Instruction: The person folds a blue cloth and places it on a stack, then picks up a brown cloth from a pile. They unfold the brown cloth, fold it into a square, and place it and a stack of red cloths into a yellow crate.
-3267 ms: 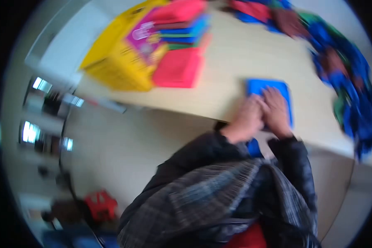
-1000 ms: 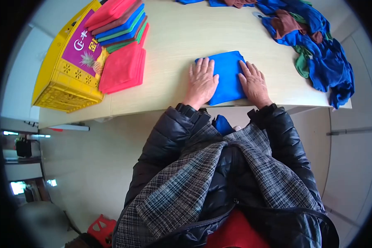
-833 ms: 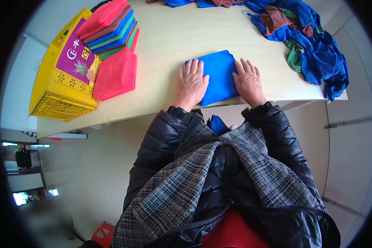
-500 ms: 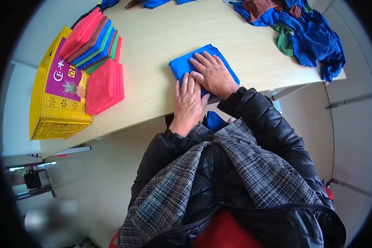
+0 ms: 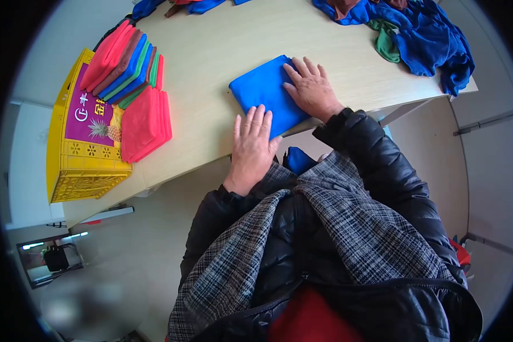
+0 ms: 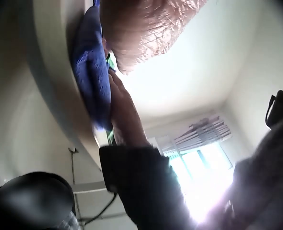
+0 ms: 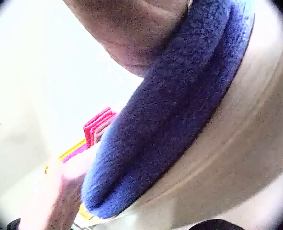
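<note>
Right hand slid rightward; cloth flat on table.

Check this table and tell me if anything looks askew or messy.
The loose heap of cloths at the table's far right corner is the only mess: unfolded, tangled, reaching the edge. The blue folded cloth under the left hand and right hand lies flat, close to the near edge.

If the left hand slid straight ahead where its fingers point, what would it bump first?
The folded blue cloth; the fingertips of the left hand seem to rest on its near edge.
</note>
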Available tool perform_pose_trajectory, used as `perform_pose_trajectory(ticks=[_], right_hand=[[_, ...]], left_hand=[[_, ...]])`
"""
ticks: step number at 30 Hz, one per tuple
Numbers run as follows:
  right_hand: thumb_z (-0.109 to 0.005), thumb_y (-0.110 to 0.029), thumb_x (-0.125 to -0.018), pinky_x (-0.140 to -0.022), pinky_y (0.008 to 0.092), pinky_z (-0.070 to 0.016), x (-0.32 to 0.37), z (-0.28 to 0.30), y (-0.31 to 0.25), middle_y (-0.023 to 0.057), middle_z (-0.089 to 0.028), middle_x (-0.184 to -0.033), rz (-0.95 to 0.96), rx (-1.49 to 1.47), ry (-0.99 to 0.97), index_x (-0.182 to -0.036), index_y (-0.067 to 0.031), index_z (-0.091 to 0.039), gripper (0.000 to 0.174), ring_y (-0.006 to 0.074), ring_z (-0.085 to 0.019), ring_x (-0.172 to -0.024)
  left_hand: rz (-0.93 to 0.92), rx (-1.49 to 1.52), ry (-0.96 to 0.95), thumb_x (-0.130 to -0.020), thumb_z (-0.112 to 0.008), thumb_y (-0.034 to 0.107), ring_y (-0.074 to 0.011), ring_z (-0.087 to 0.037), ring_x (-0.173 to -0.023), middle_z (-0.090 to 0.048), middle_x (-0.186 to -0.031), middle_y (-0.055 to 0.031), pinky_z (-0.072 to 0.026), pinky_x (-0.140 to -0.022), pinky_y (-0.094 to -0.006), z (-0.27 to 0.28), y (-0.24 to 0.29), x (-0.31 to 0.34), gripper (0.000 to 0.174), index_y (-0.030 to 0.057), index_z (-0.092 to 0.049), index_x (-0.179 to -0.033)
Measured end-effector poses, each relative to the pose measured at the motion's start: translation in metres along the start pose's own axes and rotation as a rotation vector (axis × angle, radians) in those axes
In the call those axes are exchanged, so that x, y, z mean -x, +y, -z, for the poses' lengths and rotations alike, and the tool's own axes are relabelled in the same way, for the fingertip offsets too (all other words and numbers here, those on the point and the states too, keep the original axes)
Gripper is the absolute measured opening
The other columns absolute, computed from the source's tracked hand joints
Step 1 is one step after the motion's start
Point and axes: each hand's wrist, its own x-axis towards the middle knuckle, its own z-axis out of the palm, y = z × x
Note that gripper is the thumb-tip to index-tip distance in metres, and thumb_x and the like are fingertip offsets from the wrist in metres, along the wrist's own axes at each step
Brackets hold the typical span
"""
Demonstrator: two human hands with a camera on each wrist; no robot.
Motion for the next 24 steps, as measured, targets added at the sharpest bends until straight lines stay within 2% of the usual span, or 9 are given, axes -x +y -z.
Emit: perform_pose_trajectory(ticks=[1, 4, 7, 8, 12, 19, 24], right_hand=[[-0.05, -0.041, -0.1, -0.116, 0.0567, -0.0279, 0.003, 0.004, -0.005, 0.013, -0.043, -0.153, -0.002, 0.0, 0.003, -0.146, -0.0113, -0.048, 0.054, 0.0367, -0.035, -0.144], [-0.061, -0.032, -0.095, -0.115, 0.0555, -0.0293, 0.016, 0.021, -0.037, 0.0153, -0.044, -0.151, 0.092, -0.114, 0.051, -0.144, -0.0075, -0.048, 0.057, 0.0367, -0.036, -0.143], [-0.059, -0.034, -0.096, -0.116, 0.0551, -0.028, 0.029, 0.018, -0.066, 0.0152, -0.048, -0.147, 0.148, -0.234, 0.042, -0.139, -0.0052, -0.051, 0.053, 0.0361, -0.038, -0.142], [-0.055, -0.036, -0.097, -0.117, 0.0537, -0.0262, 0.032, 0.015, -0.067, 0.0138, -0.046, -0.149, 0.133, -0.224, -0.003, -0.141, -0.0051, -0.05, 0.054, 0.0353, -0.036, -0.143], [-0.049, -0.039, -0.1, -0.12, 0.0508, -0.0216, 0.037, 0.014, -0.054, 0.0119, -0.044, -0.152, 0.166, -0.151, -0.037, -0.144, -0.009, -0.05, 0.053, 0.0332, -0.032, -0.146], [-0.046, -0.039, -0.102, -0.121, 0.0498, -0.0206, 0.046, 0.017, -0.029, 0.0107, -0.042, -0.155, 0.081, -0.081, -0.005, -0.147, -0.0119, -0.048, 0.052, 0.0335, -0.031, -0.147], [-0.049, -0.035, -0.102, -0.118, 0.0549, -0.026, 0.057, 0.021, 0.0, 0.0123, -0.04, -0.154, -0.031, -0.049, -0.014, -0.146, -0.0099, -0.046, 0.051, 0.0374, -0.033, -0.144]], left_hand=[[-0.003, -0.001, 0.001, -0.099, -0.056, 0.03, -0.0339, -0.03, -0.148, -0.036, -0.157, -0.0181, -0.0193, -0.121, -0.0539, 0.002, -0.006, -0.004, 0.06, 0.0005, -0.04, -0.149], [0.067, -0.017, 0.125, -0.103, -0.047, 0.031, -0.0356, -0.033, -0.146, -0.042, -0.153, -0.0203, -0.0238, -0.119, -0.052, 0.001, -0.031, -0.033, 0.053, -0.0003, -0.044, -0.145], [0.051, -0.071, 0.132, -0.103, -0.048, 0.028, -0.035, -0.036, -0.143, -0.044, -0.15, -0.0192, -0.0268, -0.118, -0.0508, -0.015, -0.055, -0.063, 0.05, 0.0005, -0.045, -0.144], [0.039, -0.072, 0.128, -0.103, -0.048, 0.028, -0.035, -0.036, -0.143, -0.044, -0.15, -0.0192, -0.0268, -0.118, -0.0508, -0.023, -0.059, -0.067, 0.05, 0.0005, -0.045, -0.144], [0.045, -0.028, 0.108, -0.102, -0.048, 0.026, -0.0339, -0.038, -0.142, -0.045, -0.15, -0.0183, -0.0276, -0.118, -0.0494, -0.034, -0.064, -0.07, 0.05, 0.0015, -0.044, -0.145], [0.098, -0.069, 0.061, -0.104, -0.044, 0.03, -0.0332, -0.036, -0.144, -0.043, -0.153, -0.0168, -0.0243, -0.12, -0.0507, -0.03, -0.059, -0.067, 0.052, 0.0036, -0.041, -0.148], [0.107, -0.084, 0.063, -0.104, -0.045, 0.031, -0.0333, -0.036, -0.144, -0.043, -0.153, -0.017, -0.0234, -0.12, -0.0513, -0.027, -0.054, -0.065, 0.053, 0.0034, -0.041, -0.148]])
